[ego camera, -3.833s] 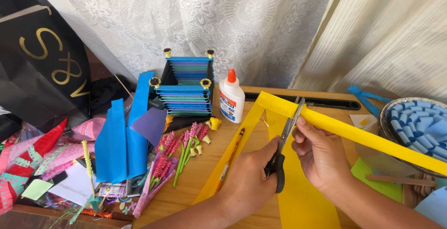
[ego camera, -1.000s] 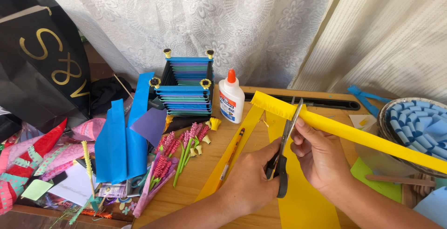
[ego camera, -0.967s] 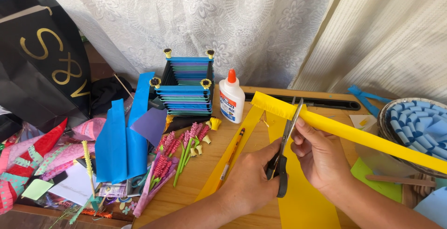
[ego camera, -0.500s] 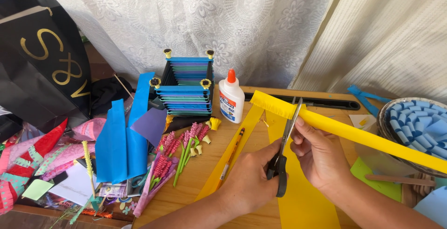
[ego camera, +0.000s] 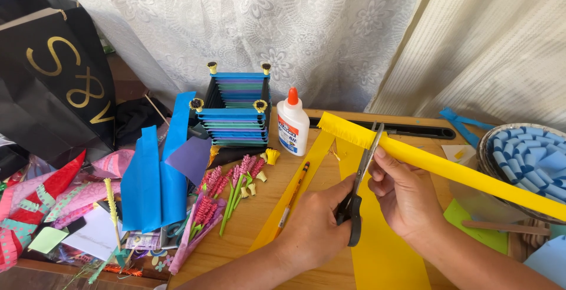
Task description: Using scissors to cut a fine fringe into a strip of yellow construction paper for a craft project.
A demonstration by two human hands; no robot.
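A: ok what's on the desk rn?

B: Left hand (ego camera: 315,231) has its fingers clenched thru the black handles of the scissors (ego camera: 361,178), blades open around a long folded yellow paper strip (ego camera: 448,166), w/ the tips poking up past it. Right hand (ego camera: 407,198) grasps that strip from below, just right of the blades.

A: and where's the strip vs the glue bottle (ego camera: 292,126)?

B: Starts just right of the glue, runs down to the right, passing in front of a bowl of blue paper rolls (ego camera: 533,163). Pencil (ego camera: 293,198) lies below the glue on a flat yellow sheet (ego camera: 383,254). Left of the glue: a stacked blue paper box (ego camera: 233,113), pink paper flowers (ego camera: 227,187) below that.
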